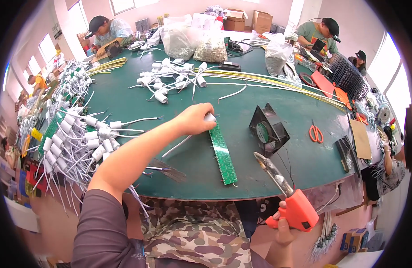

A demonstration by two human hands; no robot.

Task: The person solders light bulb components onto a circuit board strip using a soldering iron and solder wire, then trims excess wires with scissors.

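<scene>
Pinched in the left hand (197, 119) at frame centre, a white cylindrical cap (209, 117) meets the upper end of a green circuit-board strip (222, 154), its print illegibly small; lower right, the right hand (283, 228) grips an orange-red soldering gun (299, 210).

With the circuit board (223, 154): looks bright green, long and narrow, with small pale marks across its face; lies on the table (197, 181), near end slanting slightly right. With the white cylinder (209, 118): sits at the board's far end, held and mostly covered. With the soldering gun (286, 191): joins an orange-red handle to a stained metal barrel; points up and leftward, tip apart from the board, handle beyond the table's near edge.
</scene>
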